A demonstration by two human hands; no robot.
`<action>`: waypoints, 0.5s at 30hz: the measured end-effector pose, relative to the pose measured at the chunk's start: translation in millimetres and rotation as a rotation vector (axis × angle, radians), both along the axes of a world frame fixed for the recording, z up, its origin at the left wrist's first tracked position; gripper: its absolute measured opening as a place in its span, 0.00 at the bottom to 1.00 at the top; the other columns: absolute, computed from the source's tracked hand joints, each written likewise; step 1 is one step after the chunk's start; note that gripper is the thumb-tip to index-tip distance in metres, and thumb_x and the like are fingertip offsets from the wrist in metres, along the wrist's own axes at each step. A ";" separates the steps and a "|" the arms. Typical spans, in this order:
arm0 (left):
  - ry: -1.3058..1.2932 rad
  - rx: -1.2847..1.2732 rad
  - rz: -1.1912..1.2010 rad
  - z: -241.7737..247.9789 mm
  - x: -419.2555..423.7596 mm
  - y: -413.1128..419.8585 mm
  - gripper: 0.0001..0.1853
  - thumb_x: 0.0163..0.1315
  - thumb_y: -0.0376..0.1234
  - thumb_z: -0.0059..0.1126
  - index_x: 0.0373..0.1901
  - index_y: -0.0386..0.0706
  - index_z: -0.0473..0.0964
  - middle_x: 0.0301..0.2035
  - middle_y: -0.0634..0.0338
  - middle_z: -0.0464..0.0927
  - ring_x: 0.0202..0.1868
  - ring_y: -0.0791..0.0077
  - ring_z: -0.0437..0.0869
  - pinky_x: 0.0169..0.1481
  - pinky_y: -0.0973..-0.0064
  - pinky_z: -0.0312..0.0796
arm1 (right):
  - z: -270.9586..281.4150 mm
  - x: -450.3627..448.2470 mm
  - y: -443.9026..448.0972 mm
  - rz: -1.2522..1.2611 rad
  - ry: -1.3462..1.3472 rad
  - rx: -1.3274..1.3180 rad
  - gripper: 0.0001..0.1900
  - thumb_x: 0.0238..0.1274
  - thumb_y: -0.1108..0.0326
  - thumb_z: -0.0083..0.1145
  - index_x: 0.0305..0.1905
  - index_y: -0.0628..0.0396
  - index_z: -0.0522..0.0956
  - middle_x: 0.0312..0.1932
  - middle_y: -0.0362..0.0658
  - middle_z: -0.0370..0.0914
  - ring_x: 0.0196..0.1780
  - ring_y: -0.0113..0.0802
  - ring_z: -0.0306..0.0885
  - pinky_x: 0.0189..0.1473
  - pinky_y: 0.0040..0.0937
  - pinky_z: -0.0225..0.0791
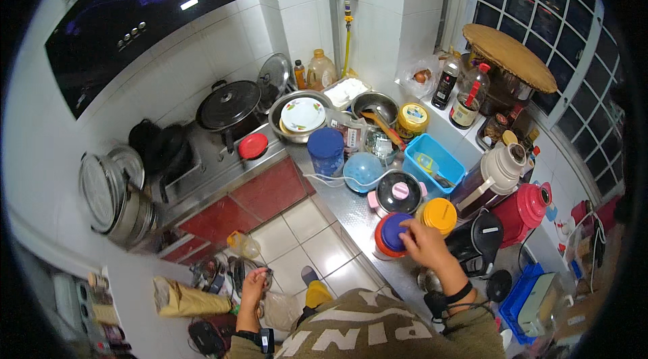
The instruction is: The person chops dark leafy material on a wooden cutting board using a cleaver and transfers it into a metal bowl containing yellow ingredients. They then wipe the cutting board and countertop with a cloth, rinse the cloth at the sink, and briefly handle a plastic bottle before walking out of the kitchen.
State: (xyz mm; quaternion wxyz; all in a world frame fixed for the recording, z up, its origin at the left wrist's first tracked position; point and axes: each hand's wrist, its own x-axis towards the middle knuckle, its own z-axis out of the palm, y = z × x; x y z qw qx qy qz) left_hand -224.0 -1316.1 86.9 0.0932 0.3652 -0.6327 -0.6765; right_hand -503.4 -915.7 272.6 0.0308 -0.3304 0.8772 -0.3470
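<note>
My right hand (pixel 425 243) is at the counter, its fingers touching the edge of a purple lid (pixel 395 232) on a red container (pixel 379 243); whether it grips the lid cannot be told. Just behind that hand stands a jar with a yellow lid (pixel 439 215). A small pot with a glass lid (pixel 399 193) and pink handles sits beyond the purple lid. My left hand (pixel 255 285) hangs low over the floor side, fingertips drawn together near a small dark thing too small to make out.
A black electric kettle (pixel 478 240), a cream thermos (pixel 493 174) and a red thermos (pixel 521 212) stand at the right. A blue basket (pixel 435 161) lies farther back. Left are a stove with a black lidded pan (pixel 230 104) and stacked steel pots (pixel 124 212). A paper bag (pixel 190 299) is below.
</note>
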 end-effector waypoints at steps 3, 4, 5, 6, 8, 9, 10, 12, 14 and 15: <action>0.083 -0.037 -0.100 16.8 -69.7 -62.7 0.14 0.69 0.33 0.58 0.52 0.36 0.75 0.26 0.68 0.72 0.28 0.83 0.71 0.34 0.84 0.66 | 18.7 -39.6 -36.3 -0.031 0.078 0.038 0.14 0.60 0.64 0.62 0.48 0.57 0.75 0.31 0.51 0.79 0.36 0.50 0.80 0.37 0.42 0.72; 0.046 -0.027 -0.128 25.3 -95.0 -79.2 0.15 0.68 0.34 0.59 0.52 0.35 0.76 0.27 0.68 0.74 0.30 0.83 0.72 0.37 0.83 0.66 | 24.6 -53.0 -47.2 -0.055 0.102 0.140 0.15 0.59 0.64 0.63 0.48 0.57 0.76 0.33 0.51 0.79 0.37 0.50 0.80 0.38 0.43 0.72; 0.068 -0.059 -0.182 34.8 -124.5 -95.9 0.14 0.68 0.34 0.59 0.50 0.36 0.77 0.27 0.67 0.74 0.30 0.83 0.72 0.37 0.83 0.67 | 31.0 -66.3 -57.5 -0.075 0.148 0.209 0.15 0.58 0.65 0.63 0.48 0.57 0.76 0.35 0.52 0.79 0.38 0.51 0.80 0.39 0.44 0.72; 0.087 -0.089 -0.237 43.6 -152.7 -109.1 0.13 0.68 0.34 0.59 0.49 0.36 0.77 0.27 0.67 0.75 0.30 0.83 0.72 0.38 0.82 0.67 | 37.8 -79.0 -67.3 -0.084 0.080 0.264 0.16 0.57 0.65 0.64 0.48 0.57 0.76 0.37 0.53 0.79 0.39 0.51 0.80 0.40 0.45 0.72; 0.073 -0.171 -0.336 59.0 -201.3 -130.5 0.10 0.68 0.37 0.61 0.38 0.38 0.78 0.29 0.65 0.78 0.32 0.80 0.76 0.41 0.81 0.69 | 51.0 -102.5 -83.9 -0.114 -0.008 0.346 0.16 0.58 0.64 0.63 0.48 0.60 0.76 0.44 0.55 0.80 0.47 0.57 0.78 0.48 0.49 0.72; 0.097 -0.156 -0.352 64.5 -225.7 -136.5 0.10 0.68 0.37 0.60 0.36 0.38 0.78 0.28 0.65 0.77 0.31 0.81 0.75 0.39 0.82 0.68 | 56.8 -114.0 -90.1 -0.119 -0.036 0.381 0.17 0.58 0.63 0.63 0.49 0.60 0.76 0.44 0.55 0.80 0.48 0.56 0.78 0.48 0.49 0.72; 0.109 -0.128 -0.368 69.7 -251.7 -140.1 0.11 0.69 0.37 0.59 0.35 0.39 0.77 0.26 0.65 0.77 0.29 0.81 0.74 0.38 0.82 0.67 | 62.0 -125.7 -94.5 -0.134 -0.054 0.432 0.17 0.58 0.63 0.63 0.49 0.59 0.76 0.45 0.55 0.80 0.48 0.56 0.78 0.48 0.48 0.72; 0.140 -0.100 -0.416 80.3 -303.2 -148.5 0.12 0.70 0.38 0.57 0.32 0.39 0.76 0.25 0.66 0.76 0.28 0.82 0.73 0.36 0.82 0.66 | 69.2 -150.4 -98.1 -0.142 -0.046 0.470 0.18 0.58 0.63 0.63 0.50 0.59 0.76 0.46 0.55 0.80 0.49 0.56 0.78 0.49 0.48 0.72; 0.184 -0.087 -0.466 88.4 -352.9 -149.1 0.13 0.71 0.39 0.56 0.31 0.40 0.75 0.25 0.66 0.76 0.28 0.83 0.73 0.35 0.83 0.65 | 71.1 -176.9 -96.5 -0.141 -0.036 0.495 0.18 0.58 0.64 0.63 0.52 0.58 0.76 0.47 0.55 0.79 0.49 0.56 0.78 0.50 0.48 0.72; 0.188 -0.054 -0.471 92.3 -373.1 -145.9 0.13 0.72 0.39 0.55 0.31 0.40 0.75 0.25 0.66 0.76 0.27 0.83 0.73 0.35 0.83 0.66 | 69.4 -190.9 -95.5 -0.143 -0.043 0.528 0.19 0.57 0.64 0.63 0.52 0.58 0.76 0.48 0.55 0.79 0.49 0.56 0.78 0.50 0.48 0.72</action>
